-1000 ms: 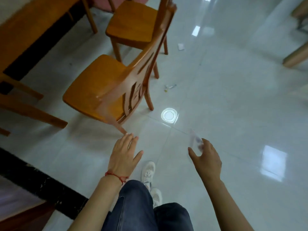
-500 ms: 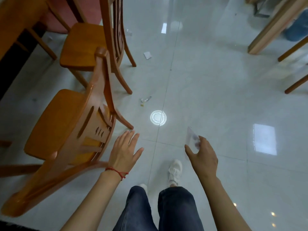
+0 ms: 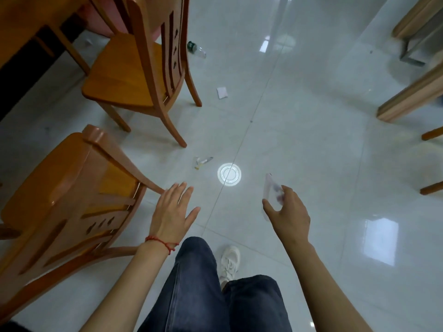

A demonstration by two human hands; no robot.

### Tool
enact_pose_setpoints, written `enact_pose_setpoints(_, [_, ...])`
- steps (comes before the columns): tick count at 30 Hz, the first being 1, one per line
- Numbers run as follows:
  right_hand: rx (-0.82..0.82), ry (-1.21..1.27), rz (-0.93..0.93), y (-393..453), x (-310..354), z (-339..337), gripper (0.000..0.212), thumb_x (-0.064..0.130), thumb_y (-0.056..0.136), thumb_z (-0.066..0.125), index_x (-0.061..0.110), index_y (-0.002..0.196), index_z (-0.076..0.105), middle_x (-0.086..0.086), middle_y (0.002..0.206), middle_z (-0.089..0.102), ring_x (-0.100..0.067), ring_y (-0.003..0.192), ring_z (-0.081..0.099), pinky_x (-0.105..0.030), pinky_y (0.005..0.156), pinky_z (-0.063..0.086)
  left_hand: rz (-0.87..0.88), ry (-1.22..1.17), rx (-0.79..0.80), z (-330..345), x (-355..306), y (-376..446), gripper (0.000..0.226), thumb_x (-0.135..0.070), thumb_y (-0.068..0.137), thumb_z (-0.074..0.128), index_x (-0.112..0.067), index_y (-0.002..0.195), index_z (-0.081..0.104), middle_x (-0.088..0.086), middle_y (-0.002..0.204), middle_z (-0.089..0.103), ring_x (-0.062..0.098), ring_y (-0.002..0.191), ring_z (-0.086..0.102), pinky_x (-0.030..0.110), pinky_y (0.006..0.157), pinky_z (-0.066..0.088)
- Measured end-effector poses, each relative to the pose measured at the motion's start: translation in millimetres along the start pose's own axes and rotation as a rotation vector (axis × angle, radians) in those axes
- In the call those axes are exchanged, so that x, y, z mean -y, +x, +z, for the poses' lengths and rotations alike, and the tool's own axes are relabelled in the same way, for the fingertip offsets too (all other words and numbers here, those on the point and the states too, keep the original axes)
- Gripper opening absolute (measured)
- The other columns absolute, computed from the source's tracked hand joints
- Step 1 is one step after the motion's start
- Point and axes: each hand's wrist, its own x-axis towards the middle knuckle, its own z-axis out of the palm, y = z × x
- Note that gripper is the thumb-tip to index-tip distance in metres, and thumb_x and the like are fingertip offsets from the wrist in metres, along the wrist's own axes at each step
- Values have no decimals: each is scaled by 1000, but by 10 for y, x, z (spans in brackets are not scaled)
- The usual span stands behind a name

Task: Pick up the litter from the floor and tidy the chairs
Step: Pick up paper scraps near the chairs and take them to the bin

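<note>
My right hand grips a clear plastic wrapper above the white tiled floor. My left hand is open with fingers spread, just right of the near wooden chair, close to its leg but not holding it. A second wooden chair stands further back. On the floor lie a small crumpled wrapper, a white paper scrap and a plastic bottle with a green cap.
A wooden table stands at the top left. Pale table legs and chair legs line the right edge. My legs in dark jeans and a white shoe are at the bottom centre.
The view has moved forward and tipped up, so the chairs slid left and the bottle came into sight. My left hand has drifted away from the near chair. My right hand still holds the wrapper.
</note>
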Motion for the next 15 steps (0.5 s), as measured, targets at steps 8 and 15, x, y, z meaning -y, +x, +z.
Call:
enact_pose_setpoints(8, [82,-32,-34,1054,235,163,50,40,80,62,17,122,47,0,108,61,-21,97,57,-34,77,46,-57,-8,-51,96,132,1030,51,-23,76,72,3,117,57,27,122,57,45,113,52,57,90,42])
enact_pose_setpoints(15, [169,-46,-64,2051,506,407,48,40,81,61,17,121,48,0,106,62,-19,94,57,-29,73,44,-133,-29,-72,97,426,2072,50,-25,86,62,1,126,49,23,133,49,40,125,41,49,102,33])
